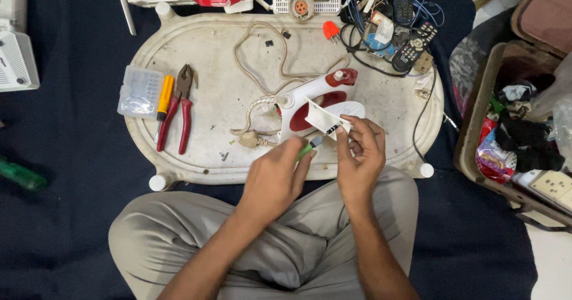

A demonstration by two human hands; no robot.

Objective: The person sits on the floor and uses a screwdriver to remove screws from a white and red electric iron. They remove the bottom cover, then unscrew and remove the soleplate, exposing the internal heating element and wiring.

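Observation:
A white and dark red clothes iron (319, 97) lies on a low white oval table (226, 50), its braided cord (262, 56) looping behind it. My right hand (360, 157) holds a white plastic cover piece (325, 118) just in front of the iron. My left hand (274, 181) grips a green-handled screwdriver (311, 147), whose tip points at the lower edge of that white piece. I sit cross-legged in grey trousers, both hands over the table's near edge.
Red-handled pliers (182, 106), a yellow-handled screwdriver (164, 97) and a clear bit case (140, 91) lie at table left. Tangled wires and remote controls (411, 44) fill the far right. A box of odds and ends (518, 133) stands right. A green tool (21, 175) lies on the dark blue cloth.

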